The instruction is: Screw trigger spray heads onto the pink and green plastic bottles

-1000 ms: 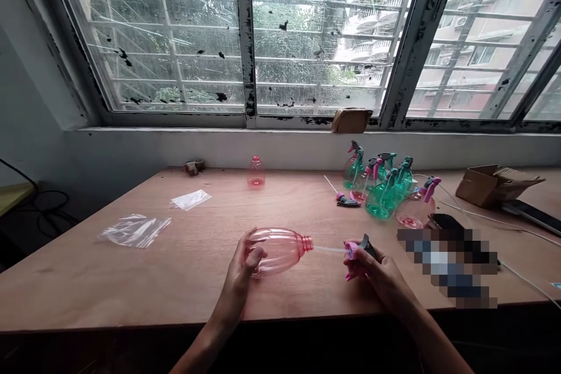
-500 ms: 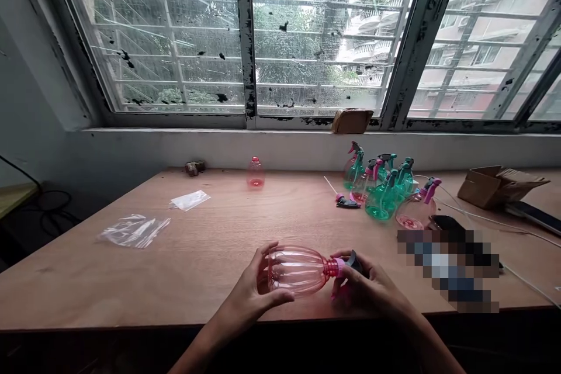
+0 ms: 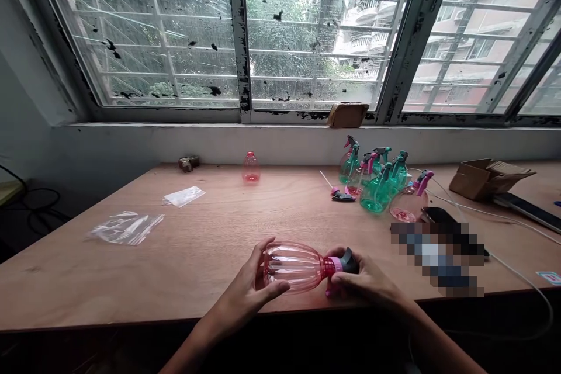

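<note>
A clear pink spray bottle [image 3: 294,267] lies on its side above the table's front edge, its neck pointing right. My left hand [image 3: 249,286] is wrapped round the bottle's base, thumb in front. At the neck, my right hand [image 3: 366,280] grips the spray head [image 3: 348,261], which is black with a pink collar and sits on the mouth of the bottle. Part of the trigger is hidden by the right fingers. Farther back stands a pink bottle without a head [image 3: 250,168]. A loose spray head [image 3: 343,194] with a white tube lies right of centre.
Several green and pink spray bottles [image 3: 376,196] stand at the back right. Near them are a dark phone [image 3: 442,217], an open cardboard box [image 3: 484,181] and a white cable [image 3: 521,277]. Plastic bags [image 3: 127,228] lie on the left. The front edge [image 3: 109,324] borders darkness.
The view has shifted slightly. My right hand has turned round the collar, and more of the black spray head shows. My left hand keeps its hold on the bottle.
</note>
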A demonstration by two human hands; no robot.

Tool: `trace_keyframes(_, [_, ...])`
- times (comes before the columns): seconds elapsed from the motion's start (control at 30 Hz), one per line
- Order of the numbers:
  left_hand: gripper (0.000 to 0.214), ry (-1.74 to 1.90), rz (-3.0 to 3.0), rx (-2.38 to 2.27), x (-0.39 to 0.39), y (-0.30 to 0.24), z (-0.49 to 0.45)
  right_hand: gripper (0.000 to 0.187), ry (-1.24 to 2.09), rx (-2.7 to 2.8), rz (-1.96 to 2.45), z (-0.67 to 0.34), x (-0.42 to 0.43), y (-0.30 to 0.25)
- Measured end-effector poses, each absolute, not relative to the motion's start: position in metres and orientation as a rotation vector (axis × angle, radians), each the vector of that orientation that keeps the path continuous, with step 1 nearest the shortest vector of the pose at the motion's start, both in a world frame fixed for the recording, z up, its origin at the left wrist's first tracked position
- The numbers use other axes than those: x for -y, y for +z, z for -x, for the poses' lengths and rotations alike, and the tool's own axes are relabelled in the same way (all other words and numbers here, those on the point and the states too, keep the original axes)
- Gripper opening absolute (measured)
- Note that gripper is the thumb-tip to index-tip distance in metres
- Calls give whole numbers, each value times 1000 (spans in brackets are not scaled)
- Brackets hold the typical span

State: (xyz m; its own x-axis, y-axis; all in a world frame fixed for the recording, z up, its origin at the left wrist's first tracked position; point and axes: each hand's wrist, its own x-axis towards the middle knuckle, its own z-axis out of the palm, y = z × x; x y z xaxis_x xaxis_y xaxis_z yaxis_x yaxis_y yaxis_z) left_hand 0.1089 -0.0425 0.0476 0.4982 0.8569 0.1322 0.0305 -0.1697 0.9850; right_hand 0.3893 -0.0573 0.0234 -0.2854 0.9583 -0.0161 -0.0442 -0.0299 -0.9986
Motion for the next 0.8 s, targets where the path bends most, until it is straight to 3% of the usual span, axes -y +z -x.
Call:
trace_keyframes(0.3, [93, 906, -1728, -836, 41, 40, -110, 31, 1321, 1410, 1063, -390, 58, 21])
trace_keyframes(0.47, [115, 848, -1649, -838, 44, 37, -111, 30, 1260, 1395, 1074, -393, 58, 20])
trace_keyframes(0.63, [89, 855, -1630, -831, 44, 38, -107, 31, 1262, 1377, 1076, -392, 61, 21])
trace_keyframes(0.8, [90, 900, -1684, -790, 40, 39, -108, 35, 1250, 1369, 1101, -392, 60, 21])
